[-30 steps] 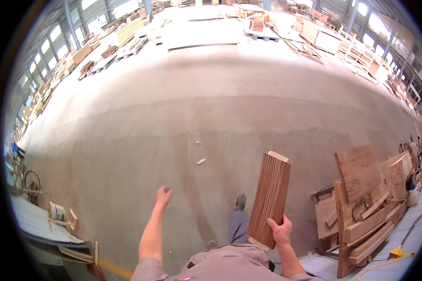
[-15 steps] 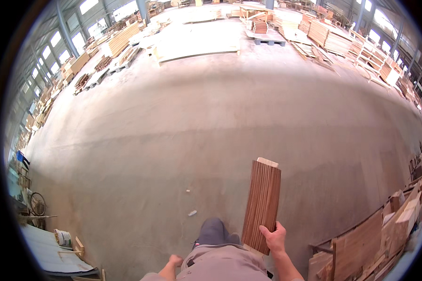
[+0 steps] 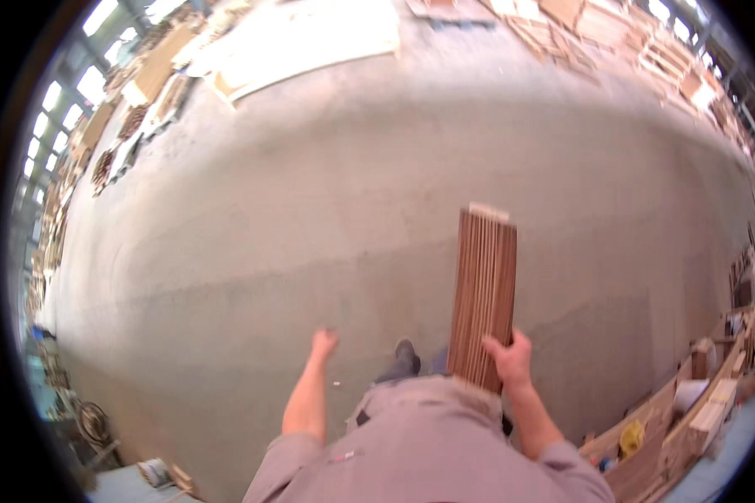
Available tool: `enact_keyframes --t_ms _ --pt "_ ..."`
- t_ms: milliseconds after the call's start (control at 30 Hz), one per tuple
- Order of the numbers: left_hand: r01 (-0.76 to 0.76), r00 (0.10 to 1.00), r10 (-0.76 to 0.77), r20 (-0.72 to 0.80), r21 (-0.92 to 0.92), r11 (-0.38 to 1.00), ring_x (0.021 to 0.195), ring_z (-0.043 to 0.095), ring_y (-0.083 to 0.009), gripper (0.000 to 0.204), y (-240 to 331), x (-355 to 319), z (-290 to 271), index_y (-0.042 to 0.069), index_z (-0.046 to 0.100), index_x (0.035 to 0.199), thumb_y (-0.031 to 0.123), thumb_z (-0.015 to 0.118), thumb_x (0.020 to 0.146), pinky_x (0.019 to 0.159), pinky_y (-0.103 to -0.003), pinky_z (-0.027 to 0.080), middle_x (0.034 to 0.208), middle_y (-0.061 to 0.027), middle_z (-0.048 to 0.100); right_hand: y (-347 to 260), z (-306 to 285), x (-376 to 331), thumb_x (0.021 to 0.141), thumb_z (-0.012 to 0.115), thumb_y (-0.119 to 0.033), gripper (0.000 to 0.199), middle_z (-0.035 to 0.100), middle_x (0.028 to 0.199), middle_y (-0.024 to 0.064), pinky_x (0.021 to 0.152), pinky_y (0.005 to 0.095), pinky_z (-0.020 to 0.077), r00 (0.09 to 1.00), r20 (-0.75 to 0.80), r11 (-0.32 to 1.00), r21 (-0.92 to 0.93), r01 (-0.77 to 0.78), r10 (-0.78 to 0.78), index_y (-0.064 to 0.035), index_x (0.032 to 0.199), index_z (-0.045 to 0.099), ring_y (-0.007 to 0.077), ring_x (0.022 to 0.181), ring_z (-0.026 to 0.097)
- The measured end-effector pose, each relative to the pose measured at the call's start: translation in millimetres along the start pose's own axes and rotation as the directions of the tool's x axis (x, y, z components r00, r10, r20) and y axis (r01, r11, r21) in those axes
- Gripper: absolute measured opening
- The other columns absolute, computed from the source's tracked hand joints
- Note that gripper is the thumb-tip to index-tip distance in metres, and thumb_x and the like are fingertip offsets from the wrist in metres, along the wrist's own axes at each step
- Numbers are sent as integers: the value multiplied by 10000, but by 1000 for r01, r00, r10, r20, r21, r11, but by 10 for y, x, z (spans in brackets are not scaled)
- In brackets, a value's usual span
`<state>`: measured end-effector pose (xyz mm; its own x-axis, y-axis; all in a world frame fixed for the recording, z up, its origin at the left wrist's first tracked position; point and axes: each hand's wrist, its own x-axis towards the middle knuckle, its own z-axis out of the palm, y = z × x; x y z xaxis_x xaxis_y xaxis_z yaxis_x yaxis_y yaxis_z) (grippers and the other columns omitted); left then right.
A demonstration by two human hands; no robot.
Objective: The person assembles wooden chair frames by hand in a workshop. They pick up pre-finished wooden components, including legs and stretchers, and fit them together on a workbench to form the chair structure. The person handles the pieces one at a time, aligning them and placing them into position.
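Observation:
My right hand [image 3: 512, 359] is closed on the near right edge of a bundle of wooden strips [image 3: 483, 293], thumb on top. The strips are long, thin and dark brown, lying side by side in one stack. A pale piece of wood [image 3: 489, 212] shows at the bundle's far end. The bundle points away from me, in front of my right side, above the floor. My left hand [image 3: 325, 342] hangs out to the left, fingers curled in and slightly blurred, with nothing visible in it. It is apart from the bundle.
Concrete floor [image 3: 310, 218] spreads ahead. At the lower right stands a wooden bin or bench [image 3: 671, 427] with boards and a yellow item [image 3: 632, 438]. A white bucket [image 3: 153, 472] and a wheel [image 3: 94, 422] are at the lower left. A large pale panel [image 3: 310, 46] lies far ahead.
My left hand has swung forward and up from beside my body. The bundle, still in my right hand, sits higher in view. The view has tipped downward, and a shoe now shows.

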<state>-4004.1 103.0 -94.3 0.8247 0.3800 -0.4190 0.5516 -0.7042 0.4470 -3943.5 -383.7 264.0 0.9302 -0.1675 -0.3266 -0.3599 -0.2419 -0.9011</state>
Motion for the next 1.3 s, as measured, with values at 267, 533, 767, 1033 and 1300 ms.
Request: enact_keyframes --t_ms 267,533,767,1033,1300 --pt "-307 939 344 -3 -460 833 854 682 -186 305 3721 2630 -947 -29 662 1115 135 669 858 762 -310 537 950 -126 724 -673 72 3207 837 753 -206 456 682 1049 139 836 330 521 970 -125 927 341 -154 207 98 1141 601 200 925 644" --pt "416 831 -351 432 -62 907 633 689 -180 340 3114 3176 -522 29 726 1044 184 706 742 585 -339 555 780 -114 726 -1835 -79 6407 880 753 -219 536 636 1160 147 861 328 521 948 -241 779 626 -10 206 99 1245 525 209 983 633" --pt "675 661 -552 509 -80 734 768 690 -234 362 4550 3513 -979 -29 679 1103 187 714 815 660 -362 558 877 -109 708 -2582 -62 8372 862 770 -201 507 643 1156 148 878 327 511 938 -288 811 585 12 194 103 1208 559 199 995 629" --pt "566 788 -373 489 -337 752 571 611 -149 251 5264 7274 -1144 -9 705 977 124 654 770 487 -303 470 717 -79 658 -3665 386 10490 864 759 -186 482 658 1115 138 857 315 512 929 -331 908 418 -11 164 112 1191 568 189 966 632" --pt "-141 984 175 24 -487 862 836 662 -145 252 8816 11245 -2804 -23 677 1077 128 636 879 731 -273 527 916 -96 702 -4666 1103 12901 811 753 -115 424 679 1051 116 817 314 521 958 -282 948 315 47 46 95 1150 609 162 905 638"
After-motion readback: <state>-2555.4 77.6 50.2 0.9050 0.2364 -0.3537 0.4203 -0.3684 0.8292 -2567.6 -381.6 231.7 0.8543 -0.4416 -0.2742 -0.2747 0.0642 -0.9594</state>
